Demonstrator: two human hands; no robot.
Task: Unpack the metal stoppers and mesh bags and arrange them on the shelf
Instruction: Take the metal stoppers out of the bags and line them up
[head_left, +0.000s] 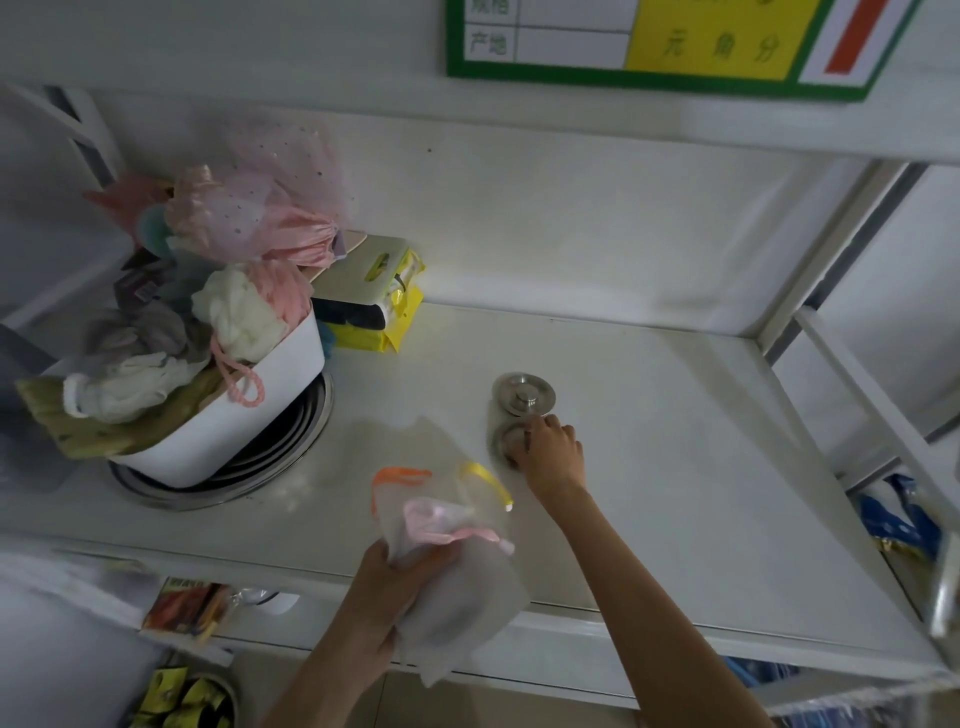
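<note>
Two round metal stoppers lie on the white shelf (675, 415), one behind the other. The far stopper (523, 393) stands free with its knob up. My right hand (550, 452) rests on the near stopper (506, 439), fingers closed over its knob. My left hand (400, 587) grips a bunch of translucent white mesh bags (447, 525) above the shelf's front edge; orange, yellow and pink drawstrings show at their tops.
A white tub (249, 415) heaped with bath puffs and pink mesh pouches sits on stacked metal pans at the left. Yellow packets (384, 306) lie behind it. A green and yellow price sign (675, 47) hangs above. Lower shelves hold packaged goods.
</note>
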